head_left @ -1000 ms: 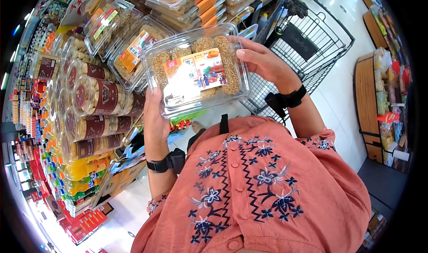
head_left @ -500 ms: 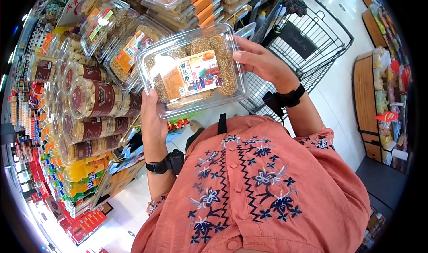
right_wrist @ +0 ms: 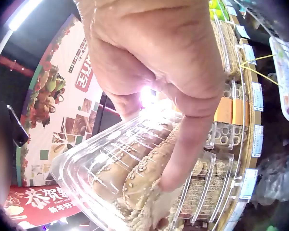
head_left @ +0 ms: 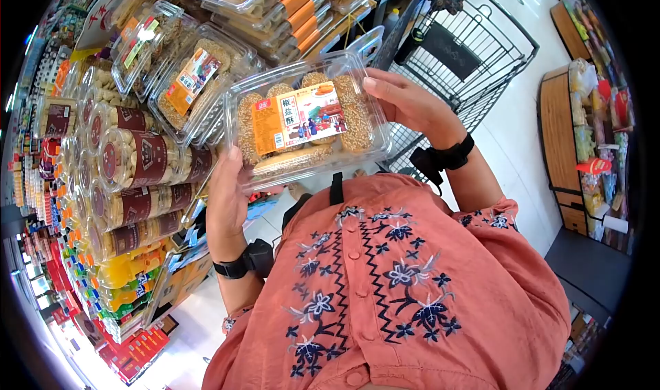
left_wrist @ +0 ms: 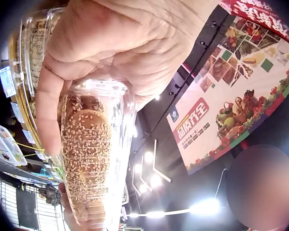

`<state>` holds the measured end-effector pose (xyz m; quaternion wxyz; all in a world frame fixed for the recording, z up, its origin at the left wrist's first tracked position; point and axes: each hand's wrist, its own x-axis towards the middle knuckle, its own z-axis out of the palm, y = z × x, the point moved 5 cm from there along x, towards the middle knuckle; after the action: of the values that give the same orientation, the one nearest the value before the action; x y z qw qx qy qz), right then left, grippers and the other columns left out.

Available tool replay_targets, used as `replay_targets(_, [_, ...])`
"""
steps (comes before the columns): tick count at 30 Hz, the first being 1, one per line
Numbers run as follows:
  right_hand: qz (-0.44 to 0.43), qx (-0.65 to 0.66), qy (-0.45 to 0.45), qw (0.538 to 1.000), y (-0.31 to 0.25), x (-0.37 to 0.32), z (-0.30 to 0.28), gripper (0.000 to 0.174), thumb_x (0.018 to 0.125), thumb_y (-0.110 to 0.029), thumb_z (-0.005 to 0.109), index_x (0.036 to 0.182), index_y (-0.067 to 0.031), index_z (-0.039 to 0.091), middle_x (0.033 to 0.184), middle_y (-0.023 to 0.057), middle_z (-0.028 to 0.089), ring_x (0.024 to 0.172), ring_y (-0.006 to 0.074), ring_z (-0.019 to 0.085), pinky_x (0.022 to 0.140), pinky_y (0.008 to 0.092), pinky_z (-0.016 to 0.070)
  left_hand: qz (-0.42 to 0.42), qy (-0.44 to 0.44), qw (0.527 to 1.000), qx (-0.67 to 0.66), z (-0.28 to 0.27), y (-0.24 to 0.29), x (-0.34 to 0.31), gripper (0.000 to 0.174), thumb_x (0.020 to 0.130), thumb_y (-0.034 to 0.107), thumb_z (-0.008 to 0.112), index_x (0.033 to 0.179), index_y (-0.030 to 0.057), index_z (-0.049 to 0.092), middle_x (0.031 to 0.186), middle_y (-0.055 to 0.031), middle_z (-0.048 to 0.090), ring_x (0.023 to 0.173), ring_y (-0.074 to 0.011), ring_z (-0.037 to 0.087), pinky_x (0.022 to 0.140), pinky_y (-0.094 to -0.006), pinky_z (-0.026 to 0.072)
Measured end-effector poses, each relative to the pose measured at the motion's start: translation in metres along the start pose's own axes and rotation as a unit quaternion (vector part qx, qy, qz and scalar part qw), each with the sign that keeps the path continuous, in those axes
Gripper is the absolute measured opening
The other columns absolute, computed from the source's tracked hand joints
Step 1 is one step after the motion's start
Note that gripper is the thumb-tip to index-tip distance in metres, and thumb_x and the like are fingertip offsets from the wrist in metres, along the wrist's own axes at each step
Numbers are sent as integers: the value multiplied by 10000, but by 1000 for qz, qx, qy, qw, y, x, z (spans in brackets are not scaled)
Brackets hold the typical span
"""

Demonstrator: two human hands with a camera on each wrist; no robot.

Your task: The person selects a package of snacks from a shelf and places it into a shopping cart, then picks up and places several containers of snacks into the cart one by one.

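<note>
A clear plastic box (head_left: 302, 157) of sesame-coated pastries, with an orange and white label on its lid, is held up in front of the chest, label facing up. My left hand (head_left: 228, 194) grips its left end, thumb on the near corner; the left wrist view shows this hand (left_wrist: 120, 43) curled round the box's end (left_wrist: 86, 154). At the far right corner my right hand (head_left: 412, 104) pinches the box, thumb on top. In the right wrist view the right hand (right_wrist: 154, 62) has its thumb and fingers on either side of the box (right_wrist: 130, 168).
Similar boxes (head_left: 196, 80) are stacked just beyond and left of the held one. Round tubs (head_left: 141, 157) pile up at the left. A black shopping cart (head_left: 505, 70) stands beyond the right hand, with a wooden-sided display (head_left: 558, 128) farther right.
The box has moved slightly nearer the body, and its label glare has faded. The left hand has shifted a little left and down with its grip kept. Shelves and cart have shifted left in view.
</note>
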<state>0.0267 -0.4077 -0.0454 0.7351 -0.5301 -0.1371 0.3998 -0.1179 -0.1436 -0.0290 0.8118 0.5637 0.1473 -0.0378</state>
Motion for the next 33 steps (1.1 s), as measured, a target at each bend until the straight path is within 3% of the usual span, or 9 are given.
replay_targets(6, [27, 8, -2, 1000, 11, -3, -10, 529, 1028, -407, 527, 1417, -52, 479, 1182, 44, 650, 980, 102, 651, 761, 259, 555, -43, -21, 999, 17, 6, -1, 0, 533, 1032, 391, 474, 1340, -44, 473, 1098, -196, 674, 832, -274, 712, 633, -357, 611])
replay_targets(16, [12, 31, -10, 999, 7, -4, -5, 533, 1037, -389, 515, 1439, -44, 459, 1249, 66, 630, 1070, 128, 638, 850, 297, 557, -24, -1, 999, 43, 10, -1, -3, 531, 1031, 395, 475, 1359, -22, 457, 1133, -180, 663, 844, -257, 709, 626, -333, 608])
replay_targets(21, [44, 50, -29, 997, 17, 2, -10, 514, 1041, -382, 507, 1399, -13, 486, 1227, 71, 647, 1032, 131, 655, 833, 295, 564, -33, 10, 999, 31, 13, 3, -9, 555, 1022, 430, 480, 1345, -21, 512, 1190, -180, 658, 953, -264, 698, 637, -373, 624])
replay_targets(30, [56, 68, -22, 996, 26, 5, -7, 487, 1040, -379, 508, 1344, 1, 514, 1192, 64, 654, 1018, 132, 657, 821, 298, 575, -49, 1, 998, 31, 4, -3, -10, 561, 1019, 435, 474, 1366, -4, 510, 1195, -185, 659, 964, -264, 696, 642, -364, 619])
replay_targets(33, [38, 58, -7, 998, 18, 5, -2, 505, 1036, -381, 516, 1386, -19, 484, 1213, 58, 640, 1062, 123, 635, 824, 295, 573, -31, 24, 998, 45, 9, -1, -8, 547, 1035, 393, 457, 1400, -12, 415, 1127, -183, 655, 841, -253, 702, 630, -334, 612])
